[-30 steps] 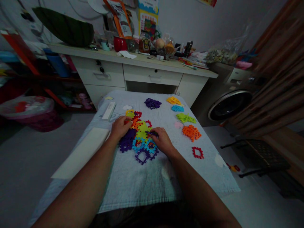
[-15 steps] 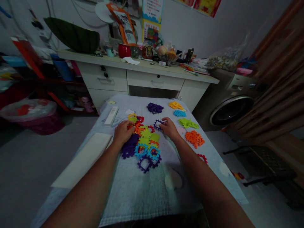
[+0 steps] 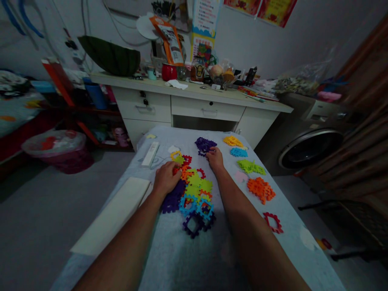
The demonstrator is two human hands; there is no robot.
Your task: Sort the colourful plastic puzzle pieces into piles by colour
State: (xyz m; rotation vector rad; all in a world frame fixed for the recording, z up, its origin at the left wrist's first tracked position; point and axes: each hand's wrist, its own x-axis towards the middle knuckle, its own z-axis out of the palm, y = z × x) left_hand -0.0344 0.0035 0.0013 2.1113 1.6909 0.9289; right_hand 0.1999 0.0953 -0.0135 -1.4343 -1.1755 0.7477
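Observation:
My left hand (image 3: pixel 167 177) is closed at the left side of a mixed pile of toothed plastic building pieces (image 3: pixel 194 184). A bit of red shows at its fingertips, but what they grip is mostly hidden. My right hand (image 3: pixel 215 158) pinches a purple square frame piece (image 3: pixel 203 151) at the near edge of the purple pile (image 3: pixel 206 143). More purple pieces (image 3: pixel 171 202) lie below my left hand. Light blue frames (image 3: pixel 188 204) and dark purple frames (image 3: pixel 194 224) form the mixed pile's near end.
Along the table's right side lie yellow (image 3: pixel 233 141), blue (image 3: pixel 239 152), green (image 3: pixel 251 166) and orange pieces (image 3: pixel 260 190), plus a red frame (image 3: pixel 273 222). At the left are a white narrow box (image 3: pixel 150 154) and a long white board (image 3: pixel 112 216). A drawer desk (image 3: pixel 145 106) stands behind.
My right hand has moved away from me with the purple frame piece, from beside the mixed pile to the purple pile. My left hand stays at the mixed pile. The view has shifted somewhat.

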